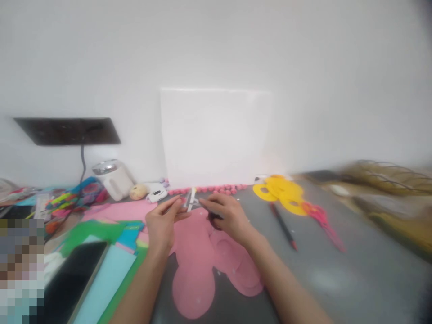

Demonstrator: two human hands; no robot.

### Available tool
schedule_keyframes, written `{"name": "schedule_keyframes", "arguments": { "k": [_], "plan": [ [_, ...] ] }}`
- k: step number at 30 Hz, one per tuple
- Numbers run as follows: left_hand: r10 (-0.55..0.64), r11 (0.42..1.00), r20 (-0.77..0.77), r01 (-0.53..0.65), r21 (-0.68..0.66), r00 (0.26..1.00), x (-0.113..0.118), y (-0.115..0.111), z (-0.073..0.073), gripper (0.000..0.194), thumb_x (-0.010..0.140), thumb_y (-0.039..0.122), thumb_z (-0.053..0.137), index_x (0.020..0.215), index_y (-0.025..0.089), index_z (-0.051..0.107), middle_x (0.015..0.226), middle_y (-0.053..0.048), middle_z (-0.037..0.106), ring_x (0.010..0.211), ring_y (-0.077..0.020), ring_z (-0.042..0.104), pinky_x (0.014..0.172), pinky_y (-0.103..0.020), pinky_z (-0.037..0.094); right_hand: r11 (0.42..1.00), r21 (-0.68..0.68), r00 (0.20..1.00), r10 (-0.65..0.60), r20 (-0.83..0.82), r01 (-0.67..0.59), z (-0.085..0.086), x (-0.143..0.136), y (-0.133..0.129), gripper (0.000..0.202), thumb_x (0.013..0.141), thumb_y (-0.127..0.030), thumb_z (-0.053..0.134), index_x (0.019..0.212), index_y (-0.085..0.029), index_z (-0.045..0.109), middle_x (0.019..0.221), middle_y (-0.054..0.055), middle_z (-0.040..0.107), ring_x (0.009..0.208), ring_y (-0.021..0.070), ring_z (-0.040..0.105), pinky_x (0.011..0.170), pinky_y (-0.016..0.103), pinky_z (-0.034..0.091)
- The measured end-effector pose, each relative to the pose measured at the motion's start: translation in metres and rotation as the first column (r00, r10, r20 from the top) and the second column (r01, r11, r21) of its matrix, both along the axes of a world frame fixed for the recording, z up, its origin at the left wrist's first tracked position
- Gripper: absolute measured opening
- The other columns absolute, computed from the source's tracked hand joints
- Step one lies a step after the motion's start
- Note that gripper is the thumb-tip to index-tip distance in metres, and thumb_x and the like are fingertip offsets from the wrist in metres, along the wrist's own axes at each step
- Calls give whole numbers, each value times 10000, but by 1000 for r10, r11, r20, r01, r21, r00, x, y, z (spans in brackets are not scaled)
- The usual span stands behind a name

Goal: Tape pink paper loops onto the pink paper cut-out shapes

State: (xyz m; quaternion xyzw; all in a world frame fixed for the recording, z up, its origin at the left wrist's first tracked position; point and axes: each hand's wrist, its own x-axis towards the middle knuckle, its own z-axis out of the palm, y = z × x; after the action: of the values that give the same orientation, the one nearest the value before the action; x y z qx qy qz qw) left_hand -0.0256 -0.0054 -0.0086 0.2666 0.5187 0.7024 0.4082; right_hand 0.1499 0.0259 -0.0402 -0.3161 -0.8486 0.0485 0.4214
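Observation:
A narrow white paper strip (192,198) is pinched between the fingertips of my left hand (164,220). My right hand (231,216) is closed around scissors with a dark handle (215,221), and their blurred blades meet the strip. Both hands are raised over pink paper cut-outs (194,252) with rounded lobes, which lie on the grey table. More rounded pink pieces (241,265) overlap under my right forearm. Motion blur hides the finer detail at the fingertips.
Yellow paper cut-outs (281,191), pink scissors (326,225) and a dark pencil (283,227) lie to the right. A row of small pink balls (226,189) runs along a white board (216,137) at the wall. Coloured paper (111,274) and a black phone (72,281) are at left.

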Motion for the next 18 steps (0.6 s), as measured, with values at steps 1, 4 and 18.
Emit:
{"name": "schedule_keyframes", "arguments": {
  "k": [1, 4, 18],
  "plan": [
    [-1, 1000, -2, 1, 1, 1000, 0, 0, 0, 296, 523, 202, 784, 783, 78, 716, 634, -40, 691, 540, -167, 636, 539, -346, 606, 1000, 10, 1000, -3, 5, 3, 0, 0, 1, 586, 658, 40, 494, 1146, -265, 599, 996, 54, 615, 851, 186, 551, 707, 317, 434],
    [-6, 1000, -2, 6, 3, 1000, 0, 0, 0, 292, 517, 197, 785, 778, 82, 718, 643, -41, 694, 540, -165, 635, 534, -342, 606, 1000, 0, 1000, 6, -18, -6, 0, 1, 1, 566, 668, 35, 488, 1131, -266, 612, 983, 51, 628, 827, 176, 563, 683, 297, 442],
    [-11, 1000, -56, 10, -11, 998, -2, -1, 0, 288, 537, 218, 776, 788, 88, 720, 646, -36, 694, 551, -161, 633, 542, -348, 607, 978, -204, 995, 33, -95, -51, 9, 1, -6, 523, 638, 19, 435, 1037, -228, 667, 995, 28, 670, 696, 120, 630, 555, 204, 474]
  ]
}}
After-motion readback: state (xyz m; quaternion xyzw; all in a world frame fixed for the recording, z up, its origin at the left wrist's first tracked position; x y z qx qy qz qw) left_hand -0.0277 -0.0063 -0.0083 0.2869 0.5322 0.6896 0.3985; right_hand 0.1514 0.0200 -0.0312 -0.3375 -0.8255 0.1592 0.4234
